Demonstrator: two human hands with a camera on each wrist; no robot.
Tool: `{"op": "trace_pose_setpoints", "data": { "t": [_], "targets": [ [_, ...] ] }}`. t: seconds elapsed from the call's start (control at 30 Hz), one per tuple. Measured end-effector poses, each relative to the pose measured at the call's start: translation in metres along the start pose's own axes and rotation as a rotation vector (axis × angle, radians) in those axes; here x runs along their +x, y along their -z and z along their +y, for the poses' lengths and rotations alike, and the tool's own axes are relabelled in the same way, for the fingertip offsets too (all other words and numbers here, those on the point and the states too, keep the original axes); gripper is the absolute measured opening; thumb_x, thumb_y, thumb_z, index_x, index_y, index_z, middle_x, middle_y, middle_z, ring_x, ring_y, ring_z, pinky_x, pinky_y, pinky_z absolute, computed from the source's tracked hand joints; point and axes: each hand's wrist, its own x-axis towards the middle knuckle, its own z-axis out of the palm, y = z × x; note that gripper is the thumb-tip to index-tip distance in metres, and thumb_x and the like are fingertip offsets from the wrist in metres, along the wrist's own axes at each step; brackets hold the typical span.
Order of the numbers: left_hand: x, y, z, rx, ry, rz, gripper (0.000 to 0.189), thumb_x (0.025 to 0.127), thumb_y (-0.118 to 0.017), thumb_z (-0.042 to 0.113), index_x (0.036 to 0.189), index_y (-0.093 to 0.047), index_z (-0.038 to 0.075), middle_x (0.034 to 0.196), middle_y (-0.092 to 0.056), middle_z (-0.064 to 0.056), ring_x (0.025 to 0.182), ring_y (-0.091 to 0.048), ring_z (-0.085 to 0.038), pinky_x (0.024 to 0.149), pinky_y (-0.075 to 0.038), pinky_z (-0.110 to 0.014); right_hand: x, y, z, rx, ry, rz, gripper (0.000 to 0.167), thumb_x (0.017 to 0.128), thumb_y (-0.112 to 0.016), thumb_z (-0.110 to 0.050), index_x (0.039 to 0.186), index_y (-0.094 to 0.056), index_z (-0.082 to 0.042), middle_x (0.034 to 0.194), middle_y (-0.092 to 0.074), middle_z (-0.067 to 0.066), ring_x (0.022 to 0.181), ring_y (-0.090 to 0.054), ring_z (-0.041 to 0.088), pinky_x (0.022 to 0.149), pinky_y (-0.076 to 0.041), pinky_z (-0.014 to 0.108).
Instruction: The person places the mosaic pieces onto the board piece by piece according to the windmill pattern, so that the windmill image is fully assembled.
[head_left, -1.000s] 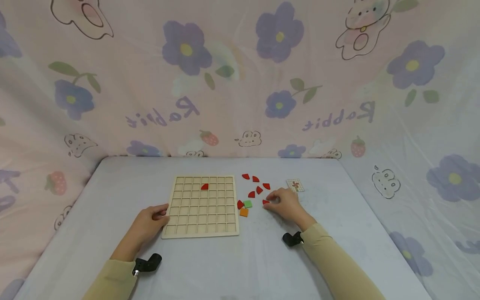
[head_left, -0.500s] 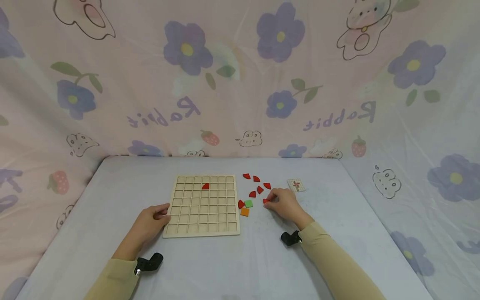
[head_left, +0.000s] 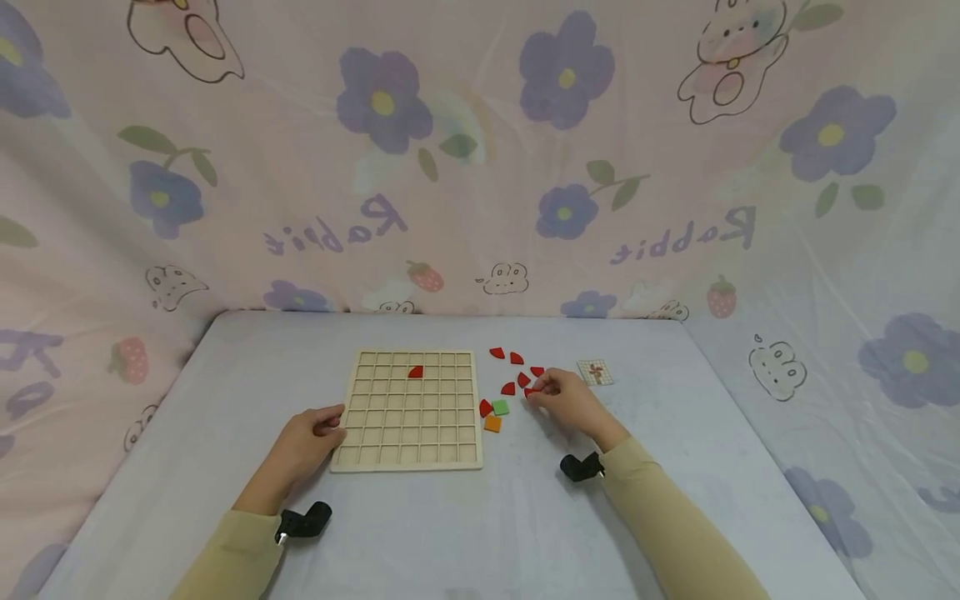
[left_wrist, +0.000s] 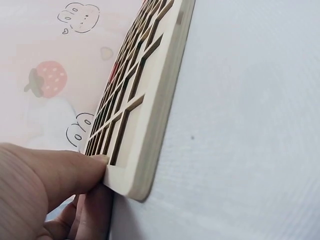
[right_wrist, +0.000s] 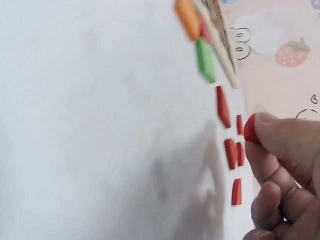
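Note:
A wooden grid board (head_left: 407, 468) lies flat on the table with one red quarter-circle piece (head_left: 416, 372) in an upper cell. At its left edge, my left hand (head_left: 303, 442) grips the rim, thumb on top near a corner in the left wrist view and the other fingers partly hidden beside it. Between thumb and finger, my right hand (head_left: 573, 406) pinches a red quarter-circle piece (right_wrist: 251, 129), raised off the table in the right wrist view. Several more red pieces (head_left: 508, 388) lie scattered between board and right hand.
Close to the board's right edge lie a green square (head_left: 501, 407), an orange square (head_left: 492, 424) and a red piece (head_left: 486, 407). A small pattern card (head_left: 596, 372) sits beyond the right hand. Printed cloth (head_left: 465, 167) hangs behind the table.
My right hand has lifted its red piece from the table and moved slightly away from me. My left hand stays at the board's edge. The whole head view has shifted a little.

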Motion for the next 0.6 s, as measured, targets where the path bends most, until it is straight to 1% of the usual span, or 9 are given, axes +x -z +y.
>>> {"op": "trace_pose_setpoints", "data": {
  "t": [0.17, 0.27, 0.33, 0.47, 0.6],
  "targets": [
    [0.001, -0.001, 0.003, -0.005, -0.002, -0.011, 0.048, 0.092, -0.064, 0.011, 0.137, -0.051, -0.002, 0.116, -0.057, -0.015, 0.1, -0.054, -0.025, 0.079, -0.044, -0.034, 0.009, -0.005, -0.013, 0.128, -0.011, 0.02, 0.018, 0.09, -0.07, -0.029, 0.097, -0.063, -0.014, 0.088, -0.063, 0.006, 0.08, -0.054, 0.021, 0.071, -0.044, 0.034],
    [0.0, -0.001, 0.005, -0.005, -0.005, -0.013, 0.048, 0.092, -0.064, 0.011, 0.136, -0.052, -0.003, 0.115, -0.057, -0.016, 0.1, -0.055, -0.025, 0.078, -0.044, -0.034, 0.017, -0.012, -0.024, 0.183, 0.006, 0.046, 0.018, 0.09, -0.07, -0.029, 0.097, -0.063, -0.013, 0.088, -0.064, 0.01, 0.081, -0.054, 0.023, 0.071, -0.043, 0.034],
    [0.0, 0.0, 0.005, -0.003, -0.006, -0.011, 0.048, 0.092, -0.064, 0.011, 0.136, -0.052, -0.003, 0.115, -0.057, -0.016, 0.099, -0.055, -0.025, 0.077, -0.045, -0.034, 0.022, -0.018, -0.032, 0.214, 0.028, 0.055, 0.019, 0.09, -0.07, -0.028, 0.097, -0.063, -0.012, 0.089, -0.064, 0.013, 0.082, -0.055, 0.027, 0.07, -0.043, 0.034],
    [0.0, -0.001, 0.005, 0.002, 0.007, -0.004, 0.048, 0.092, -0.064, 0.012, 0.136, -0.052, -0.003, 0.115, -0.057, -0.016, 0.1, -0.054, -0.025, 0.077, -0.044, -0.034, 0.031, -0.031, -0.048, 0.273, 0.057, 0.026, 0.019, 0.091, -0.069, -0.027, 0.099, -0.062, -0.01, 0.095, -0.064, 0.018, 0.082, -0.058, 0.032, 0.068, -0.046, 0.034],
    [0.0, -0.001, 0.004, 0.011, 0.02, 0.003, 0.049, 0.092, -0.064, 0.011, 0.137, -0.051, -0.002, 0.115, -0.057, -0.015, 0.1, -0.054, -0.025, 0.077, -0.044, -0.033, 0.035, -0.044, -0.059, 0.284, 0.066, -0.001, 0.018, 0.091, -0.069, -0.026, 0.099, -0.062, -0.011, 0.097, -0.064, 0.019, 0.081, -0.057, 0.029, 0.066, -0.045, 0.03]
  ]
}}
